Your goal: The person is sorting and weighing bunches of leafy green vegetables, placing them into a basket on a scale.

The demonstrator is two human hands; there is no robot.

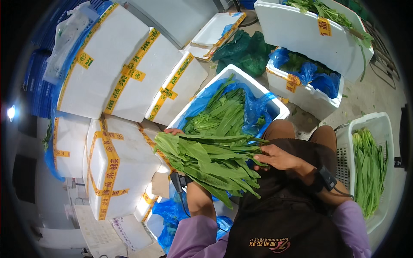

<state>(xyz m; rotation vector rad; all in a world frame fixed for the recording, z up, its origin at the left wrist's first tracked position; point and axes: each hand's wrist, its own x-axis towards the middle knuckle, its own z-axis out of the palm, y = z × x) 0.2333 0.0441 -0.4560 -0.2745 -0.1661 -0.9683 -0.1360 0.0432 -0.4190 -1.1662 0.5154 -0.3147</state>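
A bunch of long green leafy vegetables (209, 158) lies across my left forearm and hand, above the near side of an open white foam box (237, 69). The fingers of my left hand (174, 131) show at the bunch's left end; the rest of that hand is hidden under the leaves. My right hand (274, 157) holds the leaf tips at the right end between thumb and fingers. Inside the foam box, lined with blue plastic film (255, 106), lie more of the same leafy greens (226, 113).
Taped white foam boxes (129, 74) are stacked at the left. Two open foam boxes with greens (309, 29) (303, 84) stand at the upper right. A white plastic basket (390, 135) at the right holds leafy stalks (369, 174). Green netting (245, 51) lies beyond the middle box.
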